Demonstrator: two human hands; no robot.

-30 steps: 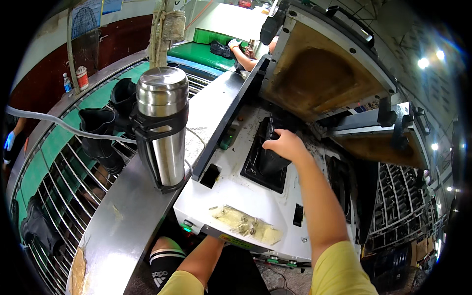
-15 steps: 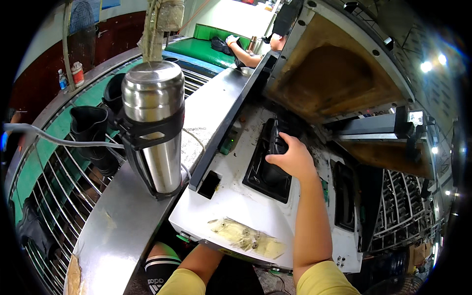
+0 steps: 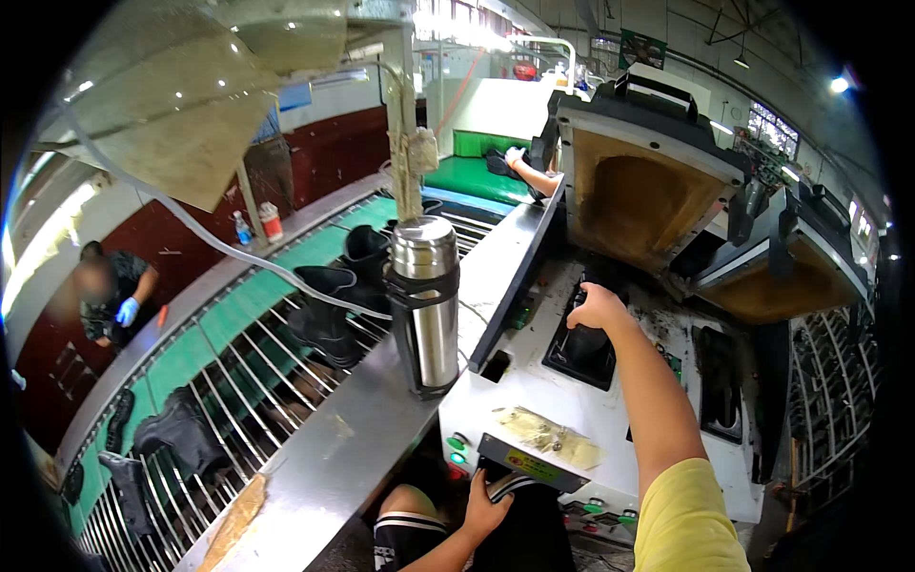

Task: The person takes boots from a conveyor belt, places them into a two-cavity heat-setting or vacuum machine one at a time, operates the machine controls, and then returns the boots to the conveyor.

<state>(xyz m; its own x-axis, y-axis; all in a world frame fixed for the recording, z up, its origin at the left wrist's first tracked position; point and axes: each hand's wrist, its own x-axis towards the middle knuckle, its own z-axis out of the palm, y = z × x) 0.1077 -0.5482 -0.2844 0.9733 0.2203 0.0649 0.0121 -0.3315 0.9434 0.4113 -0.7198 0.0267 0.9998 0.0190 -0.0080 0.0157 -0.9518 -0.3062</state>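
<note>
My right hand (image 3: 599,307) is closed on the upper part of a black boot (image 3: 593,345), which sits in a black rectangular recess (image 3: 551,358) of a white machine (image 3: 457,405). Its lower part is partly hidden by the recess and my arm. Below the machine's front edge, my left hand (image 3: 484,513) has its fingers curled around something dark beside a small label panel (image 3: 534,464); I cannot make out what it holds. Green-lit buttons (image 3: 457,442) are just left of that panel. Above the recess stands a raised lid (image 3: 648,195) with a brown inner pad.
A steel flask (image 3: 424,305) stands on the metal ledge (image 3: 334,448) left of the machine. Beyond, a rod conveyor (image 3: 243,410) carries several black boots (image 3: 181,434). A second recess (image 3: 720,381) lies right of my arm. One co-worker (image 3: 114,296) is far left; another's forearm (image 3: 536,176) reaches in behind.
The view has swung left and tilted up, showing more conveyor and a co-worker. My left hand, hidden before, now shows below the machine's front. My right hand stays on the boot.
</note>
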